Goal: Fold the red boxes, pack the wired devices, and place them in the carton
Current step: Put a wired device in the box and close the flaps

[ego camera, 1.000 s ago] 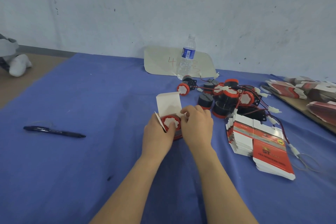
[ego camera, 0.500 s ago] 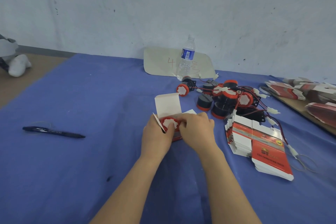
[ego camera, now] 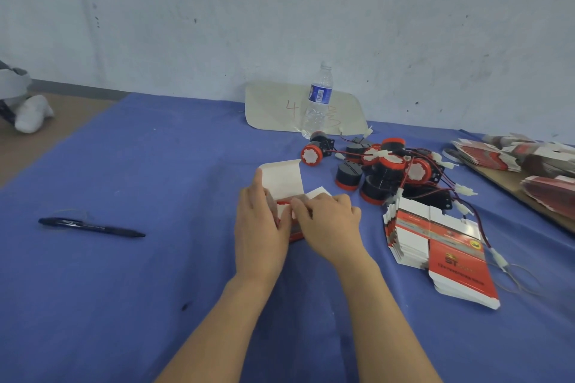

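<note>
A small red box (ego camera: 283, 183) with its white lid flap raised stands on the blue cloth at the centre. My left hand (ego camera: 259, 227) grips its left side. My right hand (ego camera: 329, 224) holds the right side, fingertips pressing on the red-and-white device (ego camera: 284, 211) that sits in the box's mouth, mostly hidden. A heap of several black-and-red wired devices (ego camera: 382, 171) lies just behind and to the right. A stack of flat red-and-white box blanks (ego camera: 441, 249) lies to the right of my hands.
A water bottle (ego camera: 318, 99) stands on a beige card (ego camera: 273, 109) by the wall. A dark pen (ego camera: 90, 227) lies at the left. More flat boxes (ego camera: 510, 155) sit on a board at the far right. A loose wire (ego camera: 510, 274) trails past the blanks.
The device has gone deeper into the box: its round face showed fully before and is now nearly covered by my fingers. Both hands have closed in over the box's mouth.
</note>
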`<state>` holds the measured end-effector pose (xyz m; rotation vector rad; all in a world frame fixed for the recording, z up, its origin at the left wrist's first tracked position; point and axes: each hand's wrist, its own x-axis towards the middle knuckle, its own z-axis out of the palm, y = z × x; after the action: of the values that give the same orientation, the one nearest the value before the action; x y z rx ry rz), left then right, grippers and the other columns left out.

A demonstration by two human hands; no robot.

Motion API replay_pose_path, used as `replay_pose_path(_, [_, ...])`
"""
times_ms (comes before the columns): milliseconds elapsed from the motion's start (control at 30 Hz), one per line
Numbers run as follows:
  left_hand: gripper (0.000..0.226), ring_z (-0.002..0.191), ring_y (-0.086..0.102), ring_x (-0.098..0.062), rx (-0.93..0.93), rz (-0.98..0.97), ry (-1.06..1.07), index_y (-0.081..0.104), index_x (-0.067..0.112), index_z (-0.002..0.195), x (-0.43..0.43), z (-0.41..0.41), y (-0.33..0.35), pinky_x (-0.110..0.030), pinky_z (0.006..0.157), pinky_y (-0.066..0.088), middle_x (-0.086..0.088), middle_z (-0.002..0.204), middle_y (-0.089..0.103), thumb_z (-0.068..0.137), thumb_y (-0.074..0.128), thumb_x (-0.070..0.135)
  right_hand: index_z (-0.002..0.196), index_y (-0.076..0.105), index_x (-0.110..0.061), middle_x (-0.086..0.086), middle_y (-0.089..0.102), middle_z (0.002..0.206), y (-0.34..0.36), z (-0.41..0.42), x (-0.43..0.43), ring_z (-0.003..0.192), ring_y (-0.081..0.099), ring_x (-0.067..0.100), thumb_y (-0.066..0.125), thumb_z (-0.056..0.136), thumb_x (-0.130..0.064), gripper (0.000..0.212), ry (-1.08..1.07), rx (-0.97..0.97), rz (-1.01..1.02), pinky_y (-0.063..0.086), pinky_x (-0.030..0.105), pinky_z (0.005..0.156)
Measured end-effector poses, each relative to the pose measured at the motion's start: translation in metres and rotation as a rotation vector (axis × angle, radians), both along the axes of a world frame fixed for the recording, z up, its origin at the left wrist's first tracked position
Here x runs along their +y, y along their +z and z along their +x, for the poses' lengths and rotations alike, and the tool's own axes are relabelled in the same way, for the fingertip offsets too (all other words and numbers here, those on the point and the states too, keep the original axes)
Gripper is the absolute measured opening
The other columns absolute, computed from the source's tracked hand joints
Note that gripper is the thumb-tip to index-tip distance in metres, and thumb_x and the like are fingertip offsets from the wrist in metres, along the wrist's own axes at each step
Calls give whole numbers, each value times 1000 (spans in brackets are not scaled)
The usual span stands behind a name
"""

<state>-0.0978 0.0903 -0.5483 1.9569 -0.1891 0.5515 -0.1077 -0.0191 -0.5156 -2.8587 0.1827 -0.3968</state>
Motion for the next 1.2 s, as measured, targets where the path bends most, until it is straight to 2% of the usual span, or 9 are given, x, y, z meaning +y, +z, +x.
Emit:
replay_pose_path(200, [29, 99, 56, -22, -54, -80, -18, 63, 12, 113, 0, 3, -3, -34, 82, 47, 4, 104, 64, 100, 40, 24, 107, 67, -22, -2, 52, 119, -5, 2, 0, 109, 35, 23, 34, 101, -34, 35, -7, -5, -73, 24, 32, 82])
replay_pose_path(333, [42, 109, 47, -20, 15, -81, 55, 46, 8, 130, 2, 9, -6, -22, 84, 38, -7, 133, 40, 89, 54, 3, 90, 72, -20, 3, 8, 160, -10, 3, 2, 144, 6, 27, 47, 97, -34, 30, -32, -68, 119, 13, 37, 113])
replay_pose_path(400, [58, 97, 45, -7, 88, -138, 47, 33, 9, 141, 2, 11, -4, -19, 78, 36, -5, 139, 32, 89, 56, 5, 77, 68, -16, 4, -2, 161, -10, 2, 4, 143, 9, 27, 51, 95, -27, 27, -15, -95, 223, 11, 24, 107])
replay_pose_path(567, [43, 86, 58, -6, 234, -272, -86, 40, 26, 130, 6, 13, -1, -26, 69, 45, 12, 112, 53, 93, 49, 7, 116, 62, -16, 4, 34, 148, -11, 0, 12, 127, 35, 20, 52, 89, -6, 30, 94, -245, 296, 26, 11, 85])
replay_pose_path(700, [29, 80, 60, -16, 189, -242, -103, 45, 34, 91, 6, 11, -1, -28, 64, 51, 16, 96, 58, 93, 46, 4, 114, 51, -17, 2, 64, 105, -13, 2, 11, 96, 59, 21, 53, 91, -14, 23, 115, -217, 449, 51, 37, 80])
replay_pose_path(833, [32, 74, 51, -15, 167, -202, -106, 45, 34, 83, 8, 14, -3, -9, 50, 40, 9, 97, 58, 94, 45, 4, 97, 52, -20, 5, 61, 98, -15, 6, 6, 89, 59, 24, 53, 90, -10, 12, 81, -251, 439, 52, 42, 75])
replay_pose_path(1033, [29, 81, 57, -19, 155, -188, -170, 53, 26, 85, 9, 13, -4, -24, 63, 46, -4, 97, 63, 94, 42, 1, 122, 44, -23, 1, 48, 120, -18, 4, -8, 107, 51, 22, 59, 88, -7, 39, 66, -192, 735, 45, 29, 83])
replay_pose_path(1133, [30, 97, 59, -26, 224, -305, -221, 59, 21, 84, 10, 11, 0, -40, 84, 51, -8, 103, 63, 96, 37, 4, 129, 55, -21, -1, 46, 132, -12, -1, -15, 119, 45, 13, 47, 91, 0, 44, 249, -61, 552, 35, 6, 87])
replay_pose_path(1200, [18, 95, 58, -14, 213, -272, -274, 60, 24, 84, 11, 7, 1, -21, 81, 48, 0, 102, 60, 95, 48, 17, 129, 55, -22, -5, 43, 134, -6, -4, -24, 121, 41, 6, 51, 92, -3, 42, 380, 72, 561, 30, -3, 85])
